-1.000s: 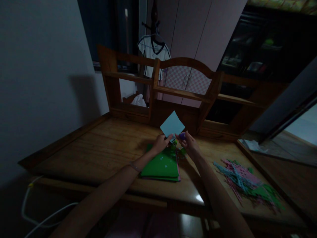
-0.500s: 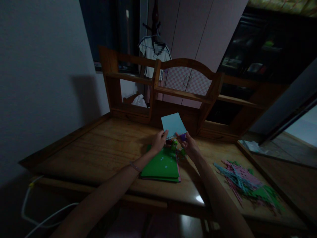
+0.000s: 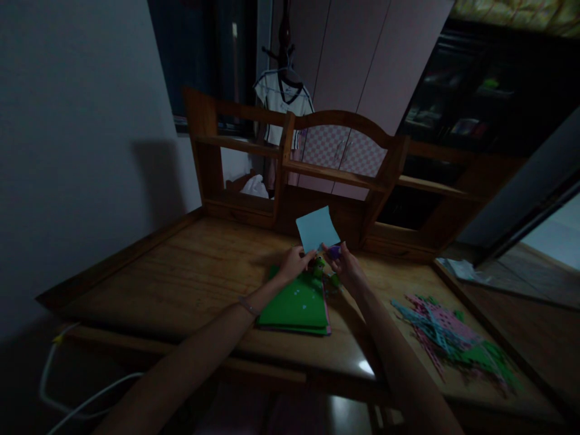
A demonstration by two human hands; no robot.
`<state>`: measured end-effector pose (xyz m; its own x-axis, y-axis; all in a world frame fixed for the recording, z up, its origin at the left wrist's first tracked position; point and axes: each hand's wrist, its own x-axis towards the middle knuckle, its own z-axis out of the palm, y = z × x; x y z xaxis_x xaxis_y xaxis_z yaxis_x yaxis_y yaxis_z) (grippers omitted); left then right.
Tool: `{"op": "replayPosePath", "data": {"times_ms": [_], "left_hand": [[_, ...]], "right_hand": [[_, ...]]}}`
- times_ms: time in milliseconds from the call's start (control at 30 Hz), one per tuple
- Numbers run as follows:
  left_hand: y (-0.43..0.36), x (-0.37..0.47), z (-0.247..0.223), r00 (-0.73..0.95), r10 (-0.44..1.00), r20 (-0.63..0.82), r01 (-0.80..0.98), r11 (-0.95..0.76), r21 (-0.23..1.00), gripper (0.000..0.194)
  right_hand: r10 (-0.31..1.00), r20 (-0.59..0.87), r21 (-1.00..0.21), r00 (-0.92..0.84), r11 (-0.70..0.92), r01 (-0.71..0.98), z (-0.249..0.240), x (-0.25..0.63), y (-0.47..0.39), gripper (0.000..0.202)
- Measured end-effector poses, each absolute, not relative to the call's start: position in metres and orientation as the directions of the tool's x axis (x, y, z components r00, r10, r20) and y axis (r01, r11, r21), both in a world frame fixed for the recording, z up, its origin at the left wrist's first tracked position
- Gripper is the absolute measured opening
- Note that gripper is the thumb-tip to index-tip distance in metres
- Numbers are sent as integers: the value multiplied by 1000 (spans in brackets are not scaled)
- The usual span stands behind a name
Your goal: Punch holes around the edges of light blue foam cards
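A light blue sheet of paper [image 3: 318,228] is held up above the desk. My left hand [image 3: 296,261] pinches its lower left edge. My right hand [image 3: 345,264] is closed on a small purple tool [image 3: 335,251] at the sheet's lower right edge; what kind of tool it is cannot be made out. Just below the hands is a small green figure [image 3: 319,266] with eyes. Under it lies a stack of green sheets [image 3: 294,308] with a pink edge showing and small pale scraps on top.
Pink, blue and green paper strips [image 3: 453,335] lie heaped on the desk [image 3: 181,272] at the right. A wooden shelf [image 3: 335,172] stands along the back edge. A white cable [image 3: 104,386] hangs at the front left.
My left hand has shifted slightly right along the lower edge of the sheet, closer to my right hand. The sheet's lower edge, which looked notched, is now partly covered by my fingers.
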<state>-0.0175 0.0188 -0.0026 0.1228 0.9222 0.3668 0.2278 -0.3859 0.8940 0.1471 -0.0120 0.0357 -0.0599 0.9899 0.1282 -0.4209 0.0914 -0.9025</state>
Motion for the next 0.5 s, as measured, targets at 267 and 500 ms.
{"op": "replayPosePath", "data": {"times_ms": [267,500], "left_hand": [[20,-18,-2,82,939,335,169,-345,923,47],[15,-17,4,74,942,328,145,-336,931,48]], "right_hand": [[985,152,-958,78,166,-232,28,152,-8,41],[978,205,-975,46,208,-74,28,151,-11,37]]}}
